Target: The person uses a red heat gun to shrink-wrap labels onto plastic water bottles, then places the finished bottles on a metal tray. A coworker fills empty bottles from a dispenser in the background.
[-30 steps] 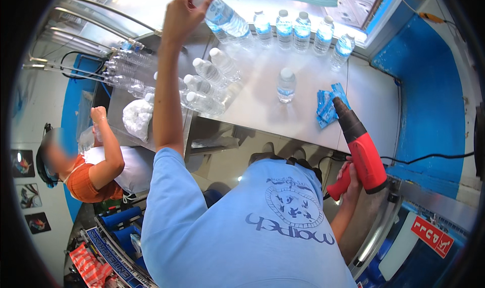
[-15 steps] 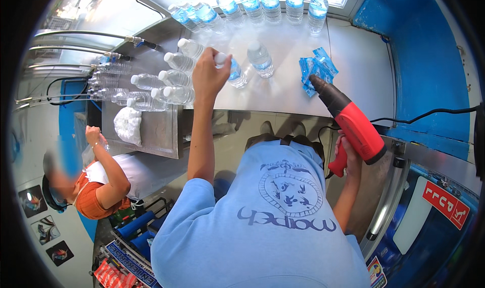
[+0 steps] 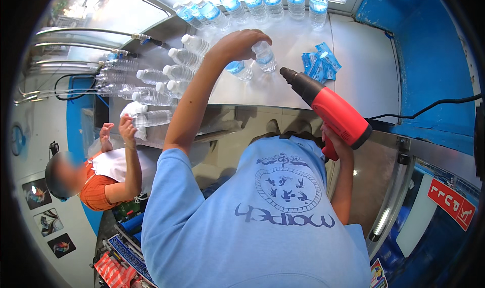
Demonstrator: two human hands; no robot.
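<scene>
My left hand (image 3: 246, 42) reaches across the counter, its fingers closed at the top of a clear water bottle (image 3: 265, 60) that has a blue label band; the hand covers the cap. Close beside it stands a second labelled bottle (image 3: 239, 71), partly behind my wrist. My right hand (image 3: 337, 140) grips the handle of a red heat gun (image 3: 341, 117). The gun's black nozzle points up and left, toward the bottle under my left hand but apart from it. Flat blue plastic labels (image 3: 320, 64) lie in a loose pile right of that bottle.
Labelled bottles (image 3: 252, 2) line the counter's (image 3: 288, 88) far edge. Several unlabelled bottles (image 3: 179, 73) stand at left, near hoses (image 3: 96, 32). A co-worker (image 3: 118, 169) at far left handles another clear bottle (image 3: 151, 118). The gun's black cord (image 3: 429, 111) runs right.
My left hand has moved right, from the nearer labelled bottle to the one beside it. The heat gun has shifted left, nearer that bottle. The co-worker has raised a bottle onto the counter side.
</scene>
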